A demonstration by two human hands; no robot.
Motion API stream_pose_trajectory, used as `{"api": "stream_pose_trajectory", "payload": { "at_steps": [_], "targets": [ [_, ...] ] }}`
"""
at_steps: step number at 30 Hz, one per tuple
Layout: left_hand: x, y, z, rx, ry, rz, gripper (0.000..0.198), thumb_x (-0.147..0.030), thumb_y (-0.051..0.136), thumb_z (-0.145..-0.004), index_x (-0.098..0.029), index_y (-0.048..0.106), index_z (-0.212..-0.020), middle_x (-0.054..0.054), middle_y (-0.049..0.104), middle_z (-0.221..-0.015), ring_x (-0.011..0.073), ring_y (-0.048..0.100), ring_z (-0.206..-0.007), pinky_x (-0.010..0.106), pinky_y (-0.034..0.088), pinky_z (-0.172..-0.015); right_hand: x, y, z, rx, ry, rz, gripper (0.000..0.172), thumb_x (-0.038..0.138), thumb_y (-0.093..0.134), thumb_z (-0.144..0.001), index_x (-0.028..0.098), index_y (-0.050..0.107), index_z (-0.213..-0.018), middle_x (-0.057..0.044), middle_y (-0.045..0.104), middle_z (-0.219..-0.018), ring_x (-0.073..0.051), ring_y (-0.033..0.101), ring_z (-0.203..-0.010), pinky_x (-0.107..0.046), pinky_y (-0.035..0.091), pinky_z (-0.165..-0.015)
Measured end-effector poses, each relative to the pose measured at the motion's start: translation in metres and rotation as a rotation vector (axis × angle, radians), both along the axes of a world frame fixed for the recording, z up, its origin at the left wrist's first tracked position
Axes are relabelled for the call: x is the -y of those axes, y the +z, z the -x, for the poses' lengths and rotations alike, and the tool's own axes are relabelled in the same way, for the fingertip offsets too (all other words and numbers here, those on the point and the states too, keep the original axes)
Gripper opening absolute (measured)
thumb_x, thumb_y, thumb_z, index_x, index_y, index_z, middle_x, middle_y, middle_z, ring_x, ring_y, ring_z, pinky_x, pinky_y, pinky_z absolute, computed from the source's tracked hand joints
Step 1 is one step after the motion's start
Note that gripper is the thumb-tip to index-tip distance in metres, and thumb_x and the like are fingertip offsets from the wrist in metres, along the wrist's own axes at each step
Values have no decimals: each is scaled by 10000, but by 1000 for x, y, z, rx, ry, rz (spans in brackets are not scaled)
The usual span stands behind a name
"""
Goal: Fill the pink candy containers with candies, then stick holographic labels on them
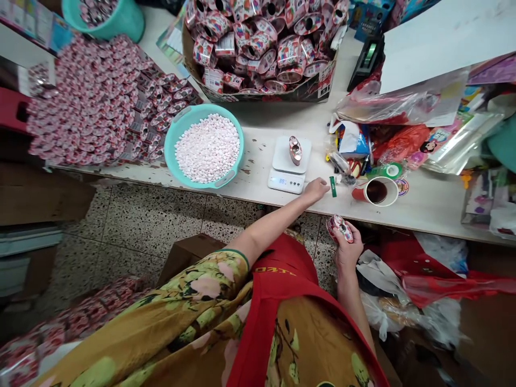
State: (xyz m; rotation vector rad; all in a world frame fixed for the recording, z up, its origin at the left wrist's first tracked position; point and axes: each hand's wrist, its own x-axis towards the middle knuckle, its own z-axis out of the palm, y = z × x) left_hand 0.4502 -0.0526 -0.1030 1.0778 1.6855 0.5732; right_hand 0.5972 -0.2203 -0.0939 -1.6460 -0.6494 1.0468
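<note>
My left hand hovers at the table's front edge, beside the front right corner of a white digital scale. Its fingers are loosely bent with nothing visible in them, close to a small green strip. One small oval candy box with a dark hole on top stands on the scale's plate. In front of the table, my right hand is closed around another printed oval candy box; whether it is one or two stacked is unclear. A turquoise basin of small whitish candies sits left of the scale.
A carton heaped with candy boxes stands behind the scale. Many more boxes lie in rows at the left, near another turquoise tub. A cup of dark drink, tape and plastic bags crowd the right.
</note>
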Motion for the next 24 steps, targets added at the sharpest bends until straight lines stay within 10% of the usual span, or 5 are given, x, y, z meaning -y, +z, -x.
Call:
{"api": "stream_pose_trajectory", "payload": {
  "at_steps": [5,10,24],
  "targets": [
    [23,37,88,-80,-46,-103,84,-163,689,-837,-205,680,-764,5,632,-674,187,599,-711,296,451,-709,-8,3,3,-32,29,29,606,411,905,-574,163,716,-1094,-76,734,-1059,-222,679,-949,-396,542,-906],
    [-19,73,149,-413,-100,-251,114,-227,638,-901,-223,717,-983,14,642,-732,213,593,-732,297,413,-712,-29,15,24,-13,48,14,623,441,896,-560,145,713,-1077,-90,738,-1031,-232,679,-925,-402,552,-872],
    [-109,79,155,-602,-559,-318,131,-292,616,-925,-242,699,-1013,92,677,-1145,288,646,-1003,361,447,-852,-47,31,107,2,-125,17,609,421,883,-593,135,703,-1099,-89,735,-1065,-217,680,-940,-421,531,-945]
  ]
}}
